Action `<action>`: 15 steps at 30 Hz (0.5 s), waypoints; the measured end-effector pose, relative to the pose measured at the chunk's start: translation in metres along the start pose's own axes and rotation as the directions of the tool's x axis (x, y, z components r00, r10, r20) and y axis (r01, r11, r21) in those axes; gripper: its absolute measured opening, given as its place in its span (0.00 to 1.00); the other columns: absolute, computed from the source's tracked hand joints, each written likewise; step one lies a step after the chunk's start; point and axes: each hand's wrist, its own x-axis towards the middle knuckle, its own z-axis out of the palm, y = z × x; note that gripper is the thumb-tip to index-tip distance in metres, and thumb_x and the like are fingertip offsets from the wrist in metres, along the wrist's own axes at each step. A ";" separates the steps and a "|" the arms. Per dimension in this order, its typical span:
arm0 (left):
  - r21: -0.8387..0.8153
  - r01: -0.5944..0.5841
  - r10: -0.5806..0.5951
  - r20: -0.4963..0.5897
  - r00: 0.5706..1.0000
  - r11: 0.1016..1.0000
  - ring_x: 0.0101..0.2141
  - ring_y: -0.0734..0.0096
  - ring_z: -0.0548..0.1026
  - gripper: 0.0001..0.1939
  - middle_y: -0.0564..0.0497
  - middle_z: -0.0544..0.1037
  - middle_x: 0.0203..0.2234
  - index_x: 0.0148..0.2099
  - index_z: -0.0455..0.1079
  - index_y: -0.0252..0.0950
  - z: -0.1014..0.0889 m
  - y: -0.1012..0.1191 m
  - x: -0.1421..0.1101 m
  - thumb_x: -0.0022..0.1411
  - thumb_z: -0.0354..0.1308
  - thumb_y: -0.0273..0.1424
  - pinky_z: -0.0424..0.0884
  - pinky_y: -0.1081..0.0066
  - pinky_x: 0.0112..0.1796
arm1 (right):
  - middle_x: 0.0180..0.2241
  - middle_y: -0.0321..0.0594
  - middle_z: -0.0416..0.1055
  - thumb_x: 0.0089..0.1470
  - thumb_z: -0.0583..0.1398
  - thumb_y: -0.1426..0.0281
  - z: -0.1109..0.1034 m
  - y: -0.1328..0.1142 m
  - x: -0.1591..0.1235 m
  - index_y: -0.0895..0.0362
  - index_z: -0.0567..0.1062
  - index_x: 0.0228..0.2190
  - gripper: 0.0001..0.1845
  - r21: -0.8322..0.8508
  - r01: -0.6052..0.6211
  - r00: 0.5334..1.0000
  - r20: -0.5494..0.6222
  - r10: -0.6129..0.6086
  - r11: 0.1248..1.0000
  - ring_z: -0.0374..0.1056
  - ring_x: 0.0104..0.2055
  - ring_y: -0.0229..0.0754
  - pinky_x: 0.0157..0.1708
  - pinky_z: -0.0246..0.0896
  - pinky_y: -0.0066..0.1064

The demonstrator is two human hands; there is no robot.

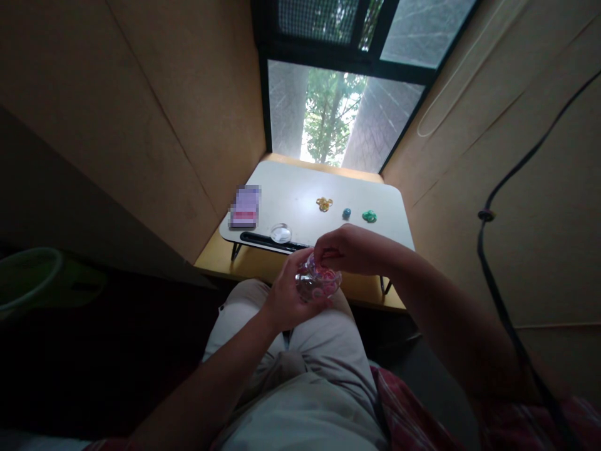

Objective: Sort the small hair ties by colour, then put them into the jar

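My left hand (286, 294) is wrapped around a clear jar (307, 288), held tilted above my lap at the table's near edge. Pink and purple small bands (331, 282), like hair ties, show through its wall. At the jar's mouth is my right hand (340, 248), fingers bent and pinched together, with the tips partly inside. What the fingertips hold, if anything, is hidden. On the white table beyond lie a pile of yellow bands (323, 203), a small blue bunch (346, 213) and a green pile (369, 216). A clear round lid (281, 233) rests near the front edge.
A blurred-out purple and pink rectangular item (245, 207) lies on the left of the low folding table (291, 181). A black slot (256, 238) runs along its front edge. A window stands behind, wooden walls on both sides. A black cord (507, 169) hangs at right; a green basket (51, 282) is at left.
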 end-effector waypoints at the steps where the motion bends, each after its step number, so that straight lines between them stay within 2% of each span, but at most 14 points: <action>1: 0.000 0.000 0.000 0.001 1.000 1.000 0.56 0.51 0.68 0.49 0.39 0.63 0.60 0.67 0.51 0.41 0.000 0.000 0.000 0.47 0.73 0.37 0.68 0.53 0.56 | 0.24 0.35 0.73 0.50 0.59 0.78 0.000 0.000 0.000 0.58 0.80 0.29 0.08 0.011 0.002 1.000 0.001 -0.002 1.000 0.62 0.25 0.33 0.29 0.52 0.27; 8: -0.039 0.010 -0.010 -0.003 1.000 0.999 0.56 0.50 0.69 0.50 0.39 0.64 0.59 0.67 0.51 0.42 0.001 0.000 -0.001 0.47 0.73 0.37 0.68 0.53 0.55 | 0.25 0.35 0.74 0.51 0.57 0.80 -0.002 0.000 0.000 0.58 0.80 0.31 0.11 0.042 0.019 1.000 0.010 -0.019 0.999 0.63 0.26 0.34 0.30 0.53 0.26; 15: -0.131 0.030 -0.033 -0.018 0.999 0.991 0.55 0.49 0.70 0.49 0.38 0.66 0.58 0.66 0.52 0.42 0.003 -0.003 -0.002 0.47 0.73 0.38 0.70 0.51 0.54 | 0.27 0.37 0.74 0.57 0.56 0.77 -0.002 -0.002 0.001 0.59 0.78 0.34 0.10 0.047 0.076 0.997 -0.003 -0.076 0.996 0.63 0.27 0.34 0.30 0.54 0.26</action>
